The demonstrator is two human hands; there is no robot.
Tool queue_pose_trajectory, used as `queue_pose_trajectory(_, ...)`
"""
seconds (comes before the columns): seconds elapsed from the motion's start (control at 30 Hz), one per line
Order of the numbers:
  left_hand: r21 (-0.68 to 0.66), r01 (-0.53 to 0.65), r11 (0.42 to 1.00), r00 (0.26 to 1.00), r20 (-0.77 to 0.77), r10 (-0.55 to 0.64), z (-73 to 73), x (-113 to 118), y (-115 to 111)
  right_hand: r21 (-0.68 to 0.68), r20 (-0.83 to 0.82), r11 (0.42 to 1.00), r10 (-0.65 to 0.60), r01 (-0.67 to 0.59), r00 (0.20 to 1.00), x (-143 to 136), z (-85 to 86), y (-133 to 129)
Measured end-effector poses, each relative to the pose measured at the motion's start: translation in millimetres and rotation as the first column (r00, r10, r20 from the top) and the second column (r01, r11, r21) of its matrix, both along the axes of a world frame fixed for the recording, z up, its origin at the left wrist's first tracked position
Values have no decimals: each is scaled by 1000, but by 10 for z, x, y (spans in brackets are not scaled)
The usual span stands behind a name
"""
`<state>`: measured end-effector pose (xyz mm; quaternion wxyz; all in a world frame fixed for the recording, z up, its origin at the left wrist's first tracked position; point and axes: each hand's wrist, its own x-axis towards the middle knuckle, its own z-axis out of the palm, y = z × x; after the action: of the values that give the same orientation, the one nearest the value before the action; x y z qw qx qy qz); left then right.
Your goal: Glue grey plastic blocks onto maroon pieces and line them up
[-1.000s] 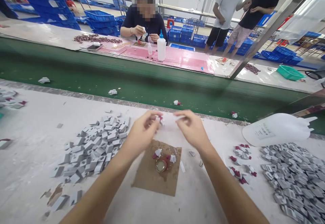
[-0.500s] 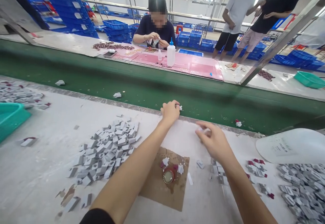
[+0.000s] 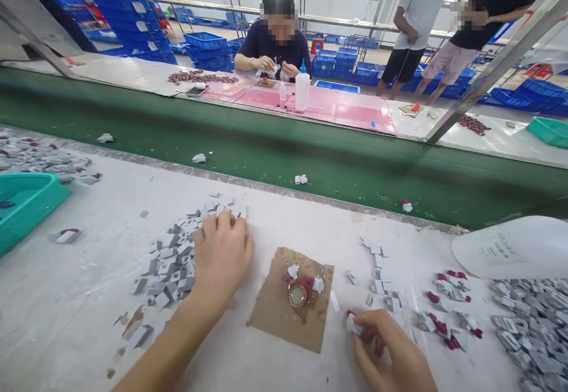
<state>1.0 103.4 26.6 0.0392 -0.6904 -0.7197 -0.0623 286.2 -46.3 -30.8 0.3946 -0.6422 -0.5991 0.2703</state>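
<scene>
Two bare hands are in view, well apart. The left hand lies over the pile of grey pieces, fingers curled down; whether it grips one cannot be told. The right hand pinches a small pale piece with a maroon part between thumb and fingers, at the right of the brown card. On the card sits a small round pot, with wet-looking patches around it.

Handling, as judged: the held piece looks light and stiff, probably plastic, and may turn slippery if wetted. Its maroon part looks slender and perhaps fragile, so the hold belongs on the flat sides of the pale body. The loose grey blocks appear equally light, best lifted singly by opposite faces
</scene>
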Motion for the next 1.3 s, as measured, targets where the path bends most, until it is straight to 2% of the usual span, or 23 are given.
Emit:
queue_pose_trajectory(0.13, 20, 17, 1000, 999, 36, -18, -49, 14, 55, 42, -40, 999, 7, -5, 999, 3, 159, 110)
queue_pose_trajectory(0.23, 14, 103, 995, 986, 130, -104, -32, 53, -5, -32, -119, 999, -10, 6, 993, -16, 270, 146)
queue_pose_trajectory(0.3, -10, 177, 984, 952, 257, -168, -7, 73, -111, -120, -194, 993, -38, 14, 980, -29, 323, 160)
queue_pose_trajectory(0.37, -48, 228, 973, 870, 458, -181, 23, 91, -234, -217, -306, 976, -61, -7, 950, -41, 351, 180)
queue_pose_trajectory(0.43, -84, 230, 970, 756, 643, -124, 44, 107, -345, -299, -440, 952, -73, -70, 895, -59, 355, 206)
queue_pose_trajectory(0.53, -130, 168, 977, 639, 769, -8, 25, 125, -459, -319, -560, 944, -114, -87, 821, -128, 324, 242)
queue_pose_trajectory(0.6, -145, 133, 980, 593, 804, 39, -16, 132, -511, -286, -565, 958, -145, -27, 812, -211, 300, 256)
queue_pose_trajectory(0.67, -142, 104, 984, 578, 814, 57, -57, 138, -564, -263, -561, 965, -139, -16, 816, -308, 291, 267)
queue_pose_trajectory(0.83, -117, 141, 983, 658, 753, -5, -84, 129, -726, -185, -505, 977, -2, -106, 863, -484, 358, 296)
queue_pose_trajectory(0.9, -106, 154, 982, 651, 758, -20, -94, 105, -786, -139, -445, 982, 54, -128, 894, -506, 376, 306)
queue_pose_trajectory(1.0, -131, 150, 980, 574, 818, 22, -131, 69, -844, -77, -375, 981, 135, -176, 917, -522, 364, 320)
queue_pose_trajectory(1.13, -185, 160, 970, 443, 891, 97, -168, 68, -856, -2, -319, 984, 170, -180, 932, -564, 339, 346)
queue_pose_trajectory(1.23, -136, 181, 974, 412, 910, 51, -158, 91, -839, 9, -271, 981, 188, -193, 944, -588, 351, 367)
queue_pose_trajectory(1.3, -148, 178, 973, 399, 915, 66, -141, 105, -824, 17, -261, 984, 177, -179, 949, -591, 363, 378)
